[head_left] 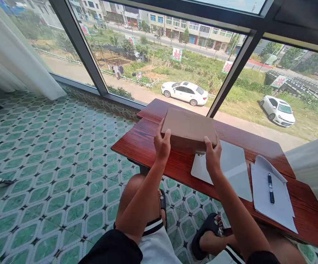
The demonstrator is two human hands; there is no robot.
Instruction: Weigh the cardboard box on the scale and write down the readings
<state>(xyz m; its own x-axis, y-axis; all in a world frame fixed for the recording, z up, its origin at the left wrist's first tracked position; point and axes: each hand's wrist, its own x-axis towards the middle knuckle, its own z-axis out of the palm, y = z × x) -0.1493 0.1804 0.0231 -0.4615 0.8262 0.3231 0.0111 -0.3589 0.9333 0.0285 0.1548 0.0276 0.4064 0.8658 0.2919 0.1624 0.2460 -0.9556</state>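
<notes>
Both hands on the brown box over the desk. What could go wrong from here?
1. The brown box is pinched only at its near edge by left hand and right hand; its far end could tip down.
2. It hangs above the grey laptop; a drop might hit that.
3. The pen lies loose on the papers; a bump could roll it.

One brown cardboard box (188,129), one grey laptop (231,168), one black pen (270,187) — two white sheets of paper (271,200), two white cars (185,92) outside — one wooden desk (147,145).
</notes>
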